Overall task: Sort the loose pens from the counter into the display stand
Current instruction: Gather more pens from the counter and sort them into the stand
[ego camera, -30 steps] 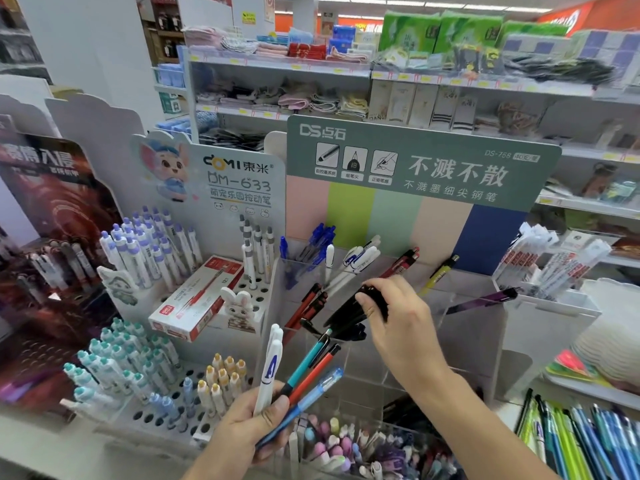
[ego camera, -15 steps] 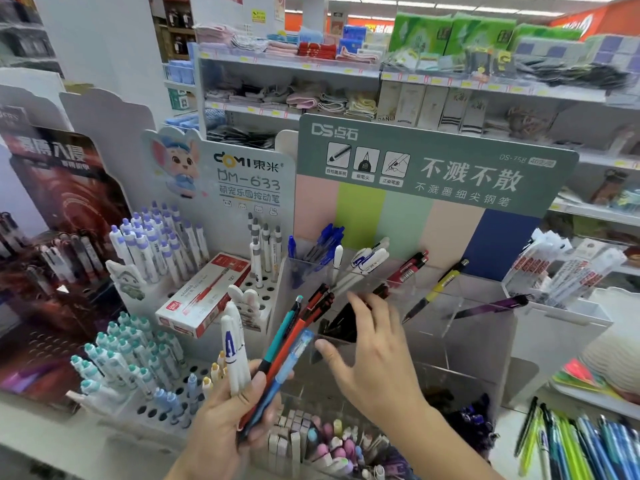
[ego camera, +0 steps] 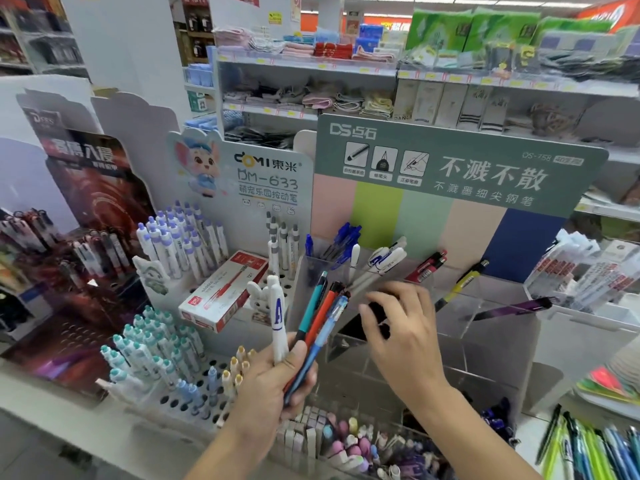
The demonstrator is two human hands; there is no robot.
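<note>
My left hand grips a bundle of loose pens held upright: a white pen, a teal pen, a red pen and a blue pen. The clear acrylic display stand under a green header holds blue pens, white pens, red pens, a yellow pen and a purple pen in separate compartments. My right hand hovers, blurred, fingers spread, over the black pens that lie in a middle compartment. It holds nothing.
A white stand at the left carries purple-capped pens, teal-capped pens and a red pen box. Erasers fill a clear tray in front. More loose pens lie at the lower right. Store shelves stand behind.
My right hand let go of the black pens in the middle compartment and opened. My left hand raised its bundle toward the stand.
</note>
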